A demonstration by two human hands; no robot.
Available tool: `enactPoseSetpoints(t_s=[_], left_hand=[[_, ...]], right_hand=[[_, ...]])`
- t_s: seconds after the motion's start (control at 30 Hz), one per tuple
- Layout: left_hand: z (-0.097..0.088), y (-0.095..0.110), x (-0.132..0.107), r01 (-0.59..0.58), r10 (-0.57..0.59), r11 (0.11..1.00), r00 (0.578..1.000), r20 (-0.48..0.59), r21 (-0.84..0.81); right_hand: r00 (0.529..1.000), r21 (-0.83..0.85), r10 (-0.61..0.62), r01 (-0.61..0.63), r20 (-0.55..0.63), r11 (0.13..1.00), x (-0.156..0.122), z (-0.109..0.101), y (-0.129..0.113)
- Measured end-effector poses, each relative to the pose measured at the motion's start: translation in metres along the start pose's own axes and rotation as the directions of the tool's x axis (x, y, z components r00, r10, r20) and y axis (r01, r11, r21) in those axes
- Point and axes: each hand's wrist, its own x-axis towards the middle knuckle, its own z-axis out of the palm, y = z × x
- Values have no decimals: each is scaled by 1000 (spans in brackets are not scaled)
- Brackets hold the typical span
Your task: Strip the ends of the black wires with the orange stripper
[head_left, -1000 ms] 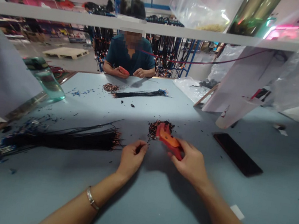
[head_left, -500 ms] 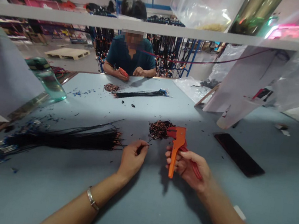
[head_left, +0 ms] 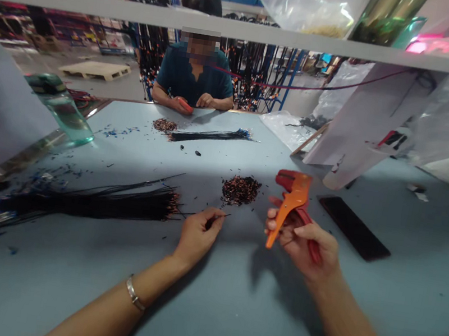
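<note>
Between thumb and fingers, my left hand (head_left: 200, 236) pinches a thin black wire (head_left: 227, 215), whose end pokes out to the right. Left of it lies a thick bundle of black wires (head_left: 116, 203), copper-coloured at the near right ends and blue and silver at the far left. My right hand (head_left: 309, 245) is wrapped round an orange and red wire stripper (head_left: 293, 199), held above the table with its jaws pointing left. A heap of short black and copper scraps (head_left: 240, 190) sits between and beyond the hands.
A black phone (head_left: 353, 228) lies to the right. Across the table (head_left: 185, 309) a person (head_left: 196, 78) holds an orange-red tool, with a smaller wire bundle (head_left: 210, 135) in front. A green bottle (head_left: 65, 111) stands at the left; a white shelf bar (head_left: 230, 27) crosses overhead.
My right hand has moved right and up with the wire stripper, away from the scrap heap and the wire end. My left hand stays nearly in place, still pinching the wire.
</note>
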Motion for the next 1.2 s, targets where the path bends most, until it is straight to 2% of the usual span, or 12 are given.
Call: enactPoseSetpoints(t_s=[0.13,0.33,0.43,0.53,0.63,0.7,0.8,0.9,0.97,1.07,1.13,1.2], left_hand=[[-1,-1,0,-21,21,1000,1000,-18,9],[-2,-3,2,-19,22,997,999,-38,74],[-2,-2,2,-37,40,997,998,-47,60],[-1,-1,1,-69,69,998,995,-66,2],[-1,-2,1,-71,66,995,995,-74,-67],[-1,-2,2,-54,48,991,997,-54,-123],[-2,-2,3,-11,9,978,1000,-7,-208],[-4,-2,4,10,-7,959,1000,13,-282],[-5,-1,4,20,-15,954,1000,16,-299],[-4,1,3,19,-23,964,1000,-10,-265],[-4,1,3,-20,9,975,999,-48,-221],[-3,0,2,-86,73,984,994,-87,-154]], right_hand=[[998,-34,-39,37,-44,999,2,-1,1],[1000,245,1,4,-22,970,1,0,-4],[999,288,-28,33,-22,957,-5,7,-6],[998,204,3,-16,62,979,-8,13,0],[996,-96,3,5,88,995,-8,17,8],[995,-413,-57,85,78,907,-9,21,11],[972,-746,-185,232,147,624,-11,27,14],[933,-828,-253,346,255,440,-13,31,19],[928,-841,-248,359,277,405,-13,31,20],[963,-842,-193,261,190,473,-12,28,15],[987,-779,-108,158,116,607,-12,24,9],[996,-601,15,43,91,798,-12,20,5]])
